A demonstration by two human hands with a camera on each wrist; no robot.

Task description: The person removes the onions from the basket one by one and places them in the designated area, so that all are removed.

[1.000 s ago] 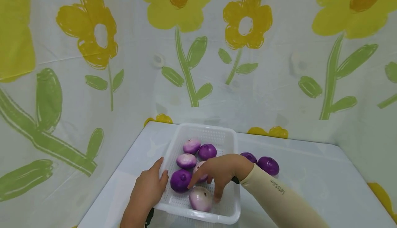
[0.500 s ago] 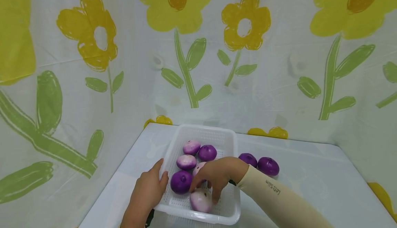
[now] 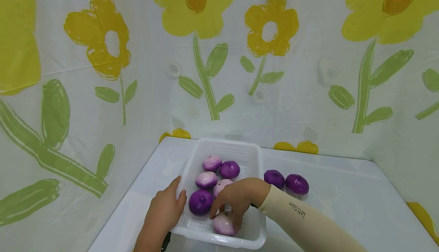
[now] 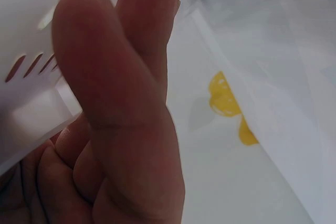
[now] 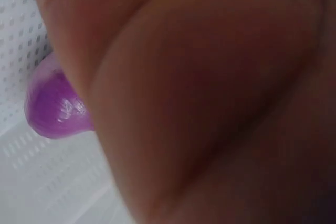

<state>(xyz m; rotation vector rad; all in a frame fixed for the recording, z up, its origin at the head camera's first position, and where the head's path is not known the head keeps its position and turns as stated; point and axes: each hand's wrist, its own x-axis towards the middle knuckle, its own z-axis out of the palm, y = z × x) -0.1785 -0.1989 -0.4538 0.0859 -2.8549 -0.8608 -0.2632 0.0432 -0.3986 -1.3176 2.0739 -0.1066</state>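
A white plastic basket [image 3: 252,244] stands on the table with several purple and pale onions in it. My left hand [image 3: 164,208] grips its left side; the left wrist view shows the fingers curled under the basket wall [image 4: 26,82]. Inside, near the front, my right hand [image 3: 240,196] reaches down with thumb and fingers around a pale onion [image 3: 223,224]. A dark purple onion [image 3: 200,203] lies just left of those fingers. In the right wrist view the palm [image 5: 194,87] hides most of the basket, and part of an onion [image 5: 55,106] shows beside it.
Two purple onions, a nearer-in one [image 3: 274,178] and another [image 3: 297,184], lie on the white table [image 3: 346,198] right of the basket. A flower-printed curtain [image 3: 291,103] encloses the table at the back and sides.
My right hand has lowered slightly onto the pale front onion, its fingers closing in around it. That onion has shifted a little to the right. The left hand keeps its hold on the basket.
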